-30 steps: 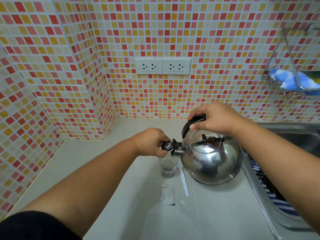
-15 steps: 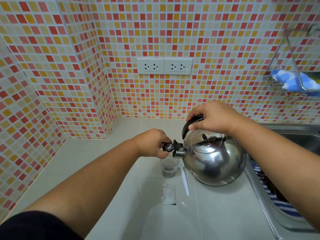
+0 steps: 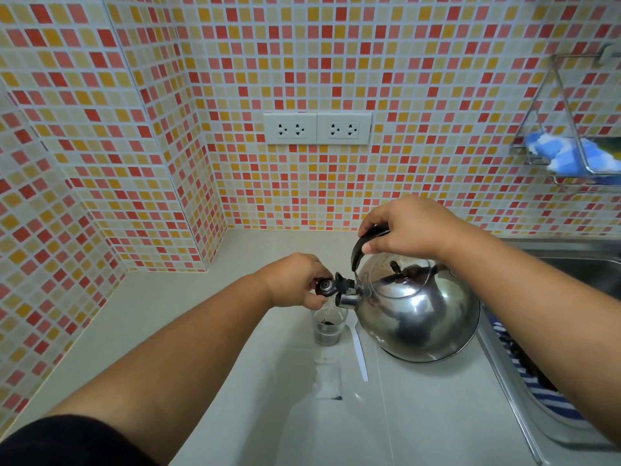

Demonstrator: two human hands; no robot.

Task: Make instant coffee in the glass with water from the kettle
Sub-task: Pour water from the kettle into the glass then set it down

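A shiny steel kettle [image 3: 420, 317] is tilted to the left over the counter, its spout just above a small clear glass [image 3: 328, 326]. My right hand [image 3: 408, 230] grips the kettle's black handle from above. My left hand [image 3: 295, 280] pinches the black spout cap [image 3: 327, 287] and holds it flipped open. A thin stream of water falls from the spout into the glass, which has dark coffee at the bottom. The glass stands upright on the pale counter [image 3: 188, 317].
A white spoon [image 3: 359, 354] lies right of the glass, and an emptied clear sachet [image 3: 327, 381] lies in front of it. The steel sink [image 3: 584, 274] with a striped cloth [image 3: 534, 381] is at the right. Wall sockets [image 3: 317, 128] and a wire rack [image 3: 571, 156] hang on the tiles.
The kettle has tipped a little further left and risen slightly. Water now runs into the glass. Both hands keep their holds.
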